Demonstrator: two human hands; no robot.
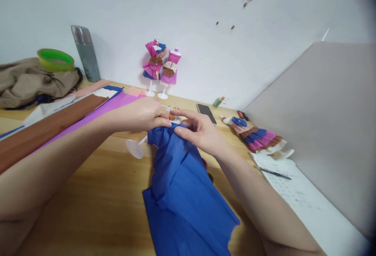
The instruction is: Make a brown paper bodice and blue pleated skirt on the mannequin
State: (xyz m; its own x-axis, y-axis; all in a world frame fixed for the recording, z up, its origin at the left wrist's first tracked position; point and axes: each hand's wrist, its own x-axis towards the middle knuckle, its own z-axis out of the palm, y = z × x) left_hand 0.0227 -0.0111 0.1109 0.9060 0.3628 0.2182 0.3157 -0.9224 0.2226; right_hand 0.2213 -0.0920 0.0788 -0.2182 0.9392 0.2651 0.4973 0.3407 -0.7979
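Note:
Blue crepe paper (188, 193) hangs in gathered folds toward me, wrapped about a small dress stand whose white round base (135, 149) sticks out to the left. At its upper edge my left hand (147, 115) pinches the gathered paper, fingers bent. From the other side my right hand (201, 130) grips the same edge, thumb pressed on the folds and index finger stretched toward the left hand. The rest of the stand is covered by paper and hands. Just behind my fingers lies a small round item, mostly hidden.
Brown (58, 125) and purple paper strips (91, 117) lie at left, near a flask (86, 54), a bag (35, 82) and a green tape roll (55, 60). Two dressed mini mannequins (161, 68) stand by the wall. At right are a phone (206, 114), a layered paper dress (258, 136) and a notebook (311, 197) with a pen (276, 173).

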